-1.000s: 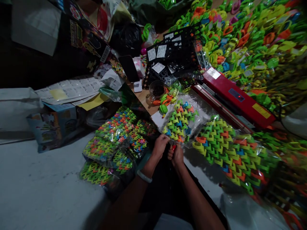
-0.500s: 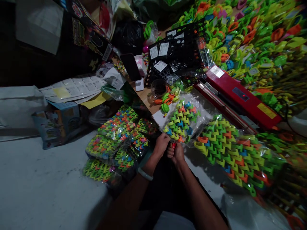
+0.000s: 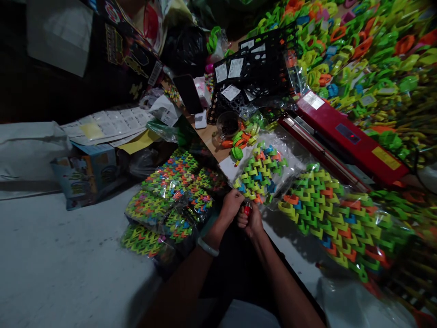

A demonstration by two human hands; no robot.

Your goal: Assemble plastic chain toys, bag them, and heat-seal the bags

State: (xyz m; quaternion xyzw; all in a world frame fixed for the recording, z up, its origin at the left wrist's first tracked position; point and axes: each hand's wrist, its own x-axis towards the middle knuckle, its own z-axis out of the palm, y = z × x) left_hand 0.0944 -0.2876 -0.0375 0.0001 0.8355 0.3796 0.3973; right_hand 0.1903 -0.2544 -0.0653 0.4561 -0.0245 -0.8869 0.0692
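My left hand [image 3: 232, 203] is closed in a pinch at the near edge of a clear bag of colourful plastic pieces [image 3: 261, 171]. Whatever its fingertips hold is too small to tell. Right beside it, my right hand [image 3: 251, 219] is wrapped around a small red object [image 3: 247, 208], whose top shows above the fist. The bag lies flat just beyond both hands, its green, yellow, blue and orange pieces in slanted rows. To its right lies a larger bag of similar pieces [image 3: 327, 209].
A red bag sealer [image 3: 351, 136] lies at the right, before a heap of loose colourful pieces [image 3: 341, 59]. Stacked filled bags [image 3: 167, 196] are at the left. Beyond are a round clear tub [image 3: 228, 124], a phone [image 3: 187, 94] and black perforated sheets [image 3: 252, 68].
The whole view has shifted slightly, with things a little further right. Both hands stay closed, close together at the bag's near edge; the red object remains in the right one.
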